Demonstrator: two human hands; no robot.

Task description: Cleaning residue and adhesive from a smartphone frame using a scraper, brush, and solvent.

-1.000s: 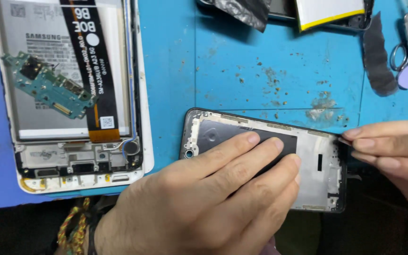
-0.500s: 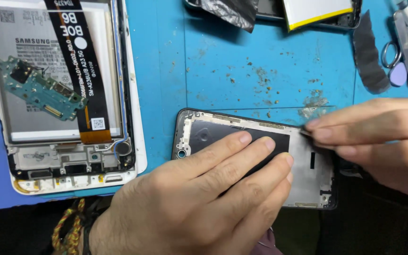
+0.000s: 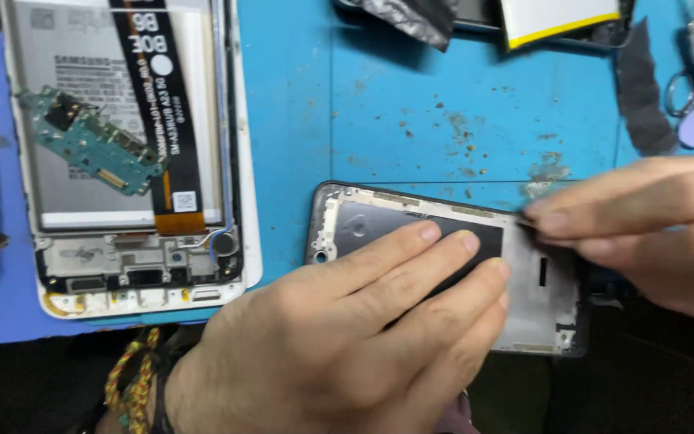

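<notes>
Left hand (image 3: 347, 337) flat, fingers spread, pressing phone frame (image 3: 540, 289); right hand (image 3: 644, 225) fingertips pinched at frame's top edge

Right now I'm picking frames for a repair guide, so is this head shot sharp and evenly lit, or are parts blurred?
Head view: lighting is even over the blue mat, with no strong glare; the opened phone at left is fairly sharp; the right hand is smeared by motion blur; the left hand pressing on the phone frame is slightly soft; the bottom edge falls into dark shadow.
</notes>
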